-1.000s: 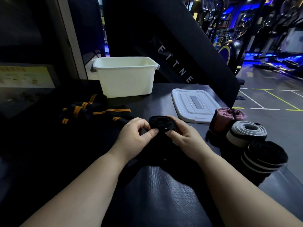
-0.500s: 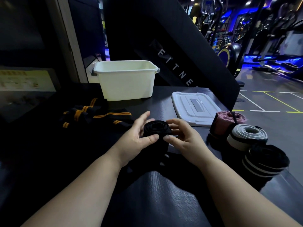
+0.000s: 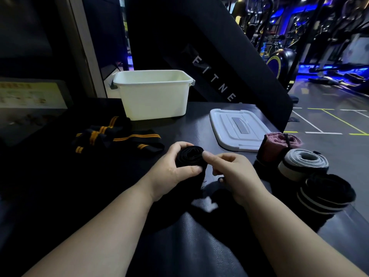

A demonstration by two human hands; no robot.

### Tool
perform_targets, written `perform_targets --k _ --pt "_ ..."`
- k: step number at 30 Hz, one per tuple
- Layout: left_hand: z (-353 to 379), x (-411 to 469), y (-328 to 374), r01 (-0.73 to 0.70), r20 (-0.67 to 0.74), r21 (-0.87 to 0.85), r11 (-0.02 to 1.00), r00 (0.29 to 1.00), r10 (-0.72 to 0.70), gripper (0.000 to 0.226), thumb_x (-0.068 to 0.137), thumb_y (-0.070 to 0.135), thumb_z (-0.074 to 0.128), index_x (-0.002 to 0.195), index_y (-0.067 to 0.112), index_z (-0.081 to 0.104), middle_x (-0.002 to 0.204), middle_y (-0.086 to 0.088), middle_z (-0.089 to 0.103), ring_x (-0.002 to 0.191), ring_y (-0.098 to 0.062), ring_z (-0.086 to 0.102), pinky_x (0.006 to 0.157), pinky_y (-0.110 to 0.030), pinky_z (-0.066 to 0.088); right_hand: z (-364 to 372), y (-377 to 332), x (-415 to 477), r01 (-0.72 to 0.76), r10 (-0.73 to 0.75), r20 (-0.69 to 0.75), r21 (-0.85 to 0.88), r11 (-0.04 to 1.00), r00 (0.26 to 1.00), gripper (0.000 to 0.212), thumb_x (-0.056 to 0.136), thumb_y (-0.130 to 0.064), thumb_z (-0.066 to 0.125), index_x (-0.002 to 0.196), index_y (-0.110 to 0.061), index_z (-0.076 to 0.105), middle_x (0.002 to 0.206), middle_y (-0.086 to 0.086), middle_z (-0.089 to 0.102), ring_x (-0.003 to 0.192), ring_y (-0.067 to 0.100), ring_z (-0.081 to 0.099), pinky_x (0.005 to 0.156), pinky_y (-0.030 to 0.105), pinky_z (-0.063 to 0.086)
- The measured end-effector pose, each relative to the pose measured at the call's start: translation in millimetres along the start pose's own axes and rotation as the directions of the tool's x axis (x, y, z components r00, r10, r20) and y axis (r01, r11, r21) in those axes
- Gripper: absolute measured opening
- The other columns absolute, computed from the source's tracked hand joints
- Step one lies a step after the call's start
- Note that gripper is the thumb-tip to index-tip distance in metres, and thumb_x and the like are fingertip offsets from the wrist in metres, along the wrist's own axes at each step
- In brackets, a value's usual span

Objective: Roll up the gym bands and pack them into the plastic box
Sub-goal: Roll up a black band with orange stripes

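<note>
Left hand (image 3: pixel 175 172): fingers curled over the top of the black band (image 3: pixel 190 156), thumb laid across its near face; the band is gripped as a tight coil, spiral end turned up toward the camera; a loose tail hangs from the coil down to the table (image 3: pixel 199 246).

Right hand (image 3: pixel 233 172): one fingertip rests against the right edge of the coil; the remaining fingers are curled inward beneath it, close to the hanging tail; whether they grip that tail cannot be determined.

Position of the band: raised just above the table, in front of the person, between both hands; not in the box.

Box (image 3: pixel 153 96): white plastic, open, upright at the far side of the table; its interior floor is not visible from this angle. Lid (image 3: pixel 237 128): lying flat on the table to the right of the box, apart from it.

Rolled bands: three stand in a row along the right edge of the table; pink roll (image 3: pixel 279 144) farthest, just beside the near corner of the lid; grey roll (image 3: pixel 303 160) in the middle; black striped roll (image 3: pixel 327 190) nearest; each is close against its neighbour.

Unrolled bands: orange-striped bands (image 3: pixel 111 136), black, lie in a loose heap to the left of the hands, near the front of the box.
</note>
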State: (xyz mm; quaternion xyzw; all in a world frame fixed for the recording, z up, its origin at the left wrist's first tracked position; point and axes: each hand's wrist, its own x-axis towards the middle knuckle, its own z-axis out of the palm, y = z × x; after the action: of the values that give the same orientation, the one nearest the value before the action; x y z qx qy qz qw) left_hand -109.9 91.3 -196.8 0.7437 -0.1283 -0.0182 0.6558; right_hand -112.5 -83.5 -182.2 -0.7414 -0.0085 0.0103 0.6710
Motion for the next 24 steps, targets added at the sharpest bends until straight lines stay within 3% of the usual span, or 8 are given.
perform_targets --k 3,6,13,20,24 --pt "1.2 1.5 -2.2 0.022 -0.005 -0.019 1.0 1.0 -0.022 0.068 0.055 0.041 0.078 0.116 0.028 0.052 0.106 0.001 0.067 0.101 -0.016 0.064 0.098 -0.045 0.05 2.7 -3.2 -3.0 -0.101 0.097 0.037 0.098 0.99 0.995 0.027 0.08 -0.031 0.076 0.06 -0.017 0.064 0.059 -0.001 0.048 0.055 0.01 0.043 0.051 0.023 0.027" --pt "1.1 1.9 -1.8 0.039 0.011 -0.05 0.998 0.999 -0.039 0.068 0.055 0.041 0.079 0.116 0.028 0.051 0.105 0.002 0.066 0.098 -0.014 0.063 0.094 -0.04 0.05 4.3 -4.1 -3.3 -0.204 0.185 0.097 0.247 0.947 0.978 0.024 0.085 -0.021 0.069 0.062 -0.018 0.062 0.06 -0.003 0.049 0.056 0.009 0.043 0.053 0.025 0.022" --pt "-1.3 1.7 4.7 0.118 0.101 -0.265 0.957 0.99 -0.094 0.045 0.07 0.013 0.069 0.111 0.019 0.052 0.099 -0.005 0.063 0.085 -0.017 0.063 0.074 -0.03 0.054 6.0 -2.5 0.7 -0.375 0.299 0.23 0.488 0.788 0.926 0.023 0.095 -0.015 0.05 0.073 -0.016 0.056 0.052 -0.007 0.052 0.05 0.005 0.046 0.048 0.016 0.027" --pt "-5.1 0.5 4.7 0.135 0.137 -0.349 0.928 0.986 -0.092 0.047 0.071 0.007 0.066 0.116 0.012 0.053 0.099 -0.009 0.062 0.084 -0.019 0.064 0.073 -0.029 0.056 -1.0 1.7 3.3 -0.386 0.283 0.305 0.369 0.846 0.91 0.014 0.096 -0.014 0.05 0.085 -0.015 0.059 0.064 -0.006 0.059 0.058 0.007 0.055 0.048 0.015 0.041" --pt "-5.9 -0.6 1.2 0.127 0.132 -0.286 0.95 0.987 -0.092 0.047 0.074 0.015 0.068 0.119 0.015 0.055 0.106 -0.008 0.064 0.093 -0.021 0.065 0.083 -0.033 0.055 -1.1 3.8 1.6 -0.343 0.246 0.301 0.329 0.88 0.921 0.013 0.097 -0.01 0.05 0.087 -0.013 0.059 0.076 0.001 0.06 0.066 0.012 0.055 0.052 0.019 0.045"
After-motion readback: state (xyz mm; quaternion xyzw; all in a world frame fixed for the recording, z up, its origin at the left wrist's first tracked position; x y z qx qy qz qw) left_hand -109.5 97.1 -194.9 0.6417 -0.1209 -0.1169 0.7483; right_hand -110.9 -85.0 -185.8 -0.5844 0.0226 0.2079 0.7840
